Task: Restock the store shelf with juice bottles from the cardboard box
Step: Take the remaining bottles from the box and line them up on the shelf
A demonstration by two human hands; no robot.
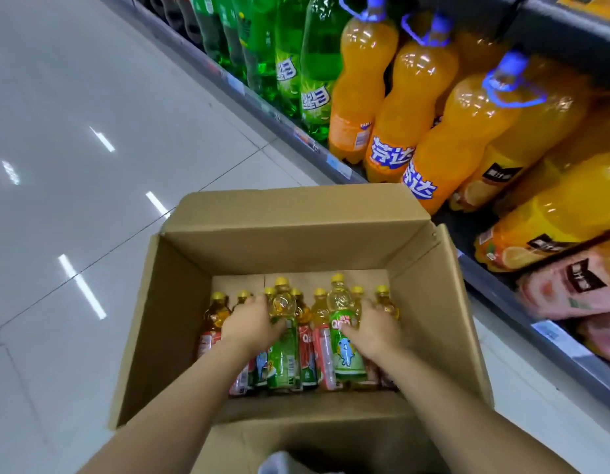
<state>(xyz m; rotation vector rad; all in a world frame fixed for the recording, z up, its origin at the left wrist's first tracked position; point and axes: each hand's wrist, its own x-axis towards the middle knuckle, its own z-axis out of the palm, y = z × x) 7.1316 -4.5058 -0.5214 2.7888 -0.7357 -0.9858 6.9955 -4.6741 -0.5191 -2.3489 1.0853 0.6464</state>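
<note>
Both hands are down in the open box [180, 302], each closing on a green-labelled juice bottle: the left hand [250, 323] curls round the left bottle [283, 340] at its shoulder, and the right hand [373, 328] wraps the right bottle [344, 336] from the side, just under its neck. Both bottles sit a little higher than their neighbours, so the step in hand looks like lifting a pair out. To do it well, each grip should settle on the waist of the bottle rather than the slick shoulder, and the pull should go straight up, since the other bottles [213, 323] press close on both sides and a tilted lift could drag or topple one. Once clear of the flaps, the bottles want to travel upright toward the shelf [495, 285] on the right. The box stands on the floor [74, 165] just beside that shelf; it holds one row of yellow-capped bottles, red and green labels mixed, packed against the near wall, with bare cardboard behind them. The shelf carries large orange soda bottles [361, 83], green soda bottles [317, 63] farther along and orange juice packs [553, 213] nearer; where the small bottles belong is not in view.
</note>
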